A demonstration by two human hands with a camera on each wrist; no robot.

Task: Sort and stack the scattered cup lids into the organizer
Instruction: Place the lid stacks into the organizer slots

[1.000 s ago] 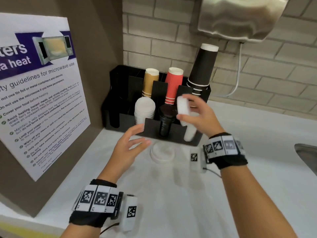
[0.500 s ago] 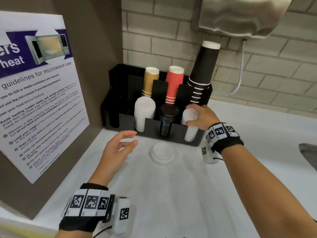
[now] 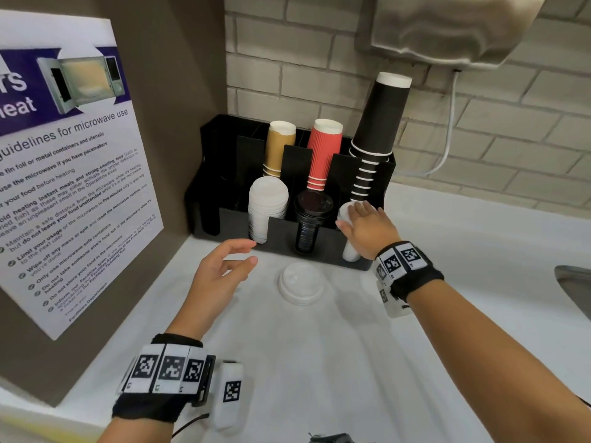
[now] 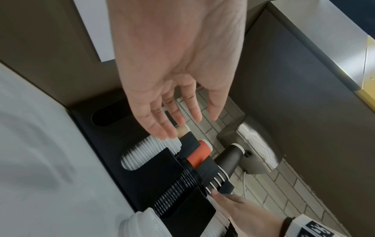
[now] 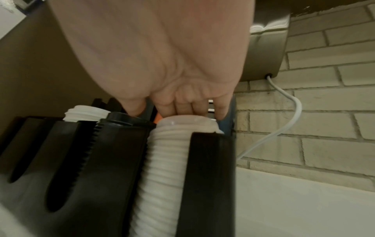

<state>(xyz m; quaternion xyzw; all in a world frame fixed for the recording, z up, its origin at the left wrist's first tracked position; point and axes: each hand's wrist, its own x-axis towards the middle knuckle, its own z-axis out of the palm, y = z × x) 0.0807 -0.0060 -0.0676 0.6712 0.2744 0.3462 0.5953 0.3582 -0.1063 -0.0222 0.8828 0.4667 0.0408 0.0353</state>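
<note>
The black organizer [image 3: 323, 247] stands on the white surface [image 3: 319, 362] against the brick wall [image 3: 479, 129], next to a panel carrying a microwave-use poster [image 3: 70, 174]. Its front row holds three lid stacks: a stack of white lids [image 3: 267, 206] at left, a stack of black lids [image 3: 311, 219] in the middle, and a right stack of white lids [image 5: 168, 160] in the rightmost front slot. The right hand [image 3: 367, 228] rests palm-down on the top of that right stack — fingers extended and close together, fingertips [image 5: 182, 109] touching the top lid, nothing pinched. The left hand [image 3: 217, 276] hangs above the surface in front of the organizer, fingers spread and relaxed, holding nothing; the left wrist view shows its palm bare and its fingers straight. One loose white lid [image 3: 300, 282] lies flat on the surface just in front of the organizer, between the two hands and apart from both. The rear row holds upside-down cup stacks — tan cups [image 3: 279, 148], red ribbed cups [image 3: 324, 151] and tall black cups [image 3: 377, 129], the last leaning slightly to the right. A metal wall unit [image 3: 454, 30] hangs above the organizer, with a white cable [image 3: 451, 123] running down the bricks. The edge of a sink [image 3: 575, 289] appears at the far right.
</note>
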